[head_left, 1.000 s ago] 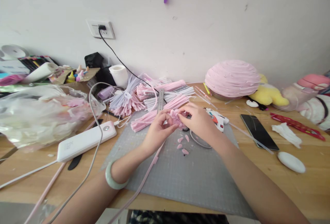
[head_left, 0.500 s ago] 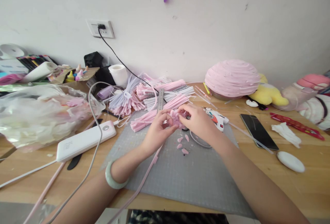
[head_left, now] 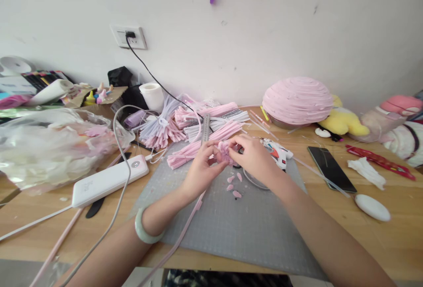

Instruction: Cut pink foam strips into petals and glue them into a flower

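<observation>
Between my two hands, above the grey cutting mat [head_left: 231,229], is a small fuzzy pink piece [head_left: 224,149] that looks like a pipe-cleaner flower. My left hand [head_left: 206,166], with a pale green bangle on the wrist, pinches it from the left. The fingers of my right hand [head_left: 249,155] are closed on its right side and hide part of it. Several small pink petal-shaped pieces [head_left: 237,194] lie on the mat just below. Bundles of pink pipe cleaners [head_left: 183,157] and a metal ruler [head_left: 205,128] lie behind my hands. A white glue gun [head_left: 279,152] rests beyond my right forearm.
A white power bank [head_left: 110,181] with cables and a full plastic bag [head_left: 56,150] lie at left. On the right are a phone [head_left: 330,170], a white oval object [head_left: 372,207] and a crumpled tissue [head_left: 366,172]. A pink dome [head_left: 297,101] stands near the wall.
Both hands keep hold of the pink piece in nearly the same place. Only slight finger movement shows.
</observation>
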Available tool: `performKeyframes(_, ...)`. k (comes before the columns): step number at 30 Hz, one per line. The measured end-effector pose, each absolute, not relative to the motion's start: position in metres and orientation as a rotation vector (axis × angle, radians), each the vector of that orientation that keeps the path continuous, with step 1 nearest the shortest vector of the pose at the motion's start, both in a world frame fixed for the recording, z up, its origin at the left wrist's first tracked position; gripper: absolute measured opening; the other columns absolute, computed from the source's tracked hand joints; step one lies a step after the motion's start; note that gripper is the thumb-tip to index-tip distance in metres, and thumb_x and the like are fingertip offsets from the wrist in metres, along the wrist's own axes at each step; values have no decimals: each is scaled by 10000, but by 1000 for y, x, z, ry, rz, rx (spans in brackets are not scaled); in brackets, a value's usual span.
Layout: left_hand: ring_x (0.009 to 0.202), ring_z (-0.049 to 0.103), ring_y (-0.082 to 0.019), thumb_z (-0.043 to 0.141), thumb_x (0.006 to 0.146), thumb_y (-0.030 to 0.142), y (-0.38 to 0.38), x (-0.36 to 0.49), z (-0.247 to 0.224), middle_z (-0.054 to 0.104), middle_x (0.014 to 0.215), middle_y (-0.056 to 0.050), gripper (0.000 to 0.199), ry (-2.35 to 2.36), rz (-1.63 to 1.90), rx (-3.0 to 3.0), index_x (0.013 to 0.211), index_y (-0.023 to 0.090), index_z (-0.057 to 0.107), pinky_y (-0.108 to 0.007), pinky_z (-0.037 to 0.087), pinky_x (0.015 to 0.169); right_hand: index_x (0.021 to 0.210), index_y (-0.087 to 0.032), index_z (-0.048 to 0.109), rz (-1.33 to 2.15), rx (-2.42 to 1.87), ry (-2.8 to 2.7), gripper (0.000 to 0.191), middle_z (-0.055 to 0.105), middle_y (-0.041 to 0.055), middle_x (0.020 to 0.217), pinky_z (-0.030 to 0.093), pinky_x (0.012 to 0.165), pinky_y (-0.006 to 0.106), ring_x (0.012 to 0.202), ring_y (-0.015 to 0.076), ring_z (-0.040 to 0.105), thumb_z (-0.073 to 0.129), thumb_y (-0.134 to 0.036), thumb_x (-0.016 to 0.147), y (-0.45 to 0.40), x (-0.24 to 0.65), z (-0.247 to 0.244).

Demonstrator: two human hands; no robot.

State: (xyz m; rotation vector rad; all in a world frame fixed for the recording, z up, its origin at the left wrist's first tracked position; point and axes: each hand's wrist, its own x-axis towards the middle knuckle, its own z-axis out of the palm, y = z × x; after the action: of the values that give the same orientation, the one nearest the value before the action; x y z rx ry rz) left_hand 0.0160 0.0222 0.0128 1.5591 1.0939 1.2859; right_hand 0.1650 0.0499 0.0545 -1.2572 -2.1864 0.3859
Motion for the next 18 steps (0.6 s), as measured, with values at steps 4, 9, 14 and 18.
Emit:
performKeyframes(4,1138,416,-216,609,685,223,22,16,12,448,1117,-85,172,1091,1299,1545,637,168,454,-349,449,848,760,-183,626,386,-1265,-2165,112,621,32,787,381,653,254,693,139,534,515,-166,753,50,164,52)
performKeyframes(9,1139,408,-217,623,678,221,22,16,11,434,1116,-89,180,1076,1301,1529,637,165,457,-337,457,832,723,-179,602,345,-1289,-2162,87,603,24,751,364,628,252,671,139,518,519,-156,737,50,163,51)
performKeyframes(14,1134,411,-223,622,673,211,22,16,10,444,1109,-84,178,1071,1304,1522,633,166,454,-340,465,815,715,-178,583,354,-1304,-2150,80,588,22,749,360,618,249,671,137,509,511,-146,730,48,161,52)
performKeyframes(18,1132,411,-224,628,668,203,22,16,10,447,1098,-81,180,1066,1311,1523,628,165,457,-336,466,810,689,-176,560,353,-1325,-2145,68,570,17,730,353,609,247,658,134,501,511,-146,725,48,160,51)
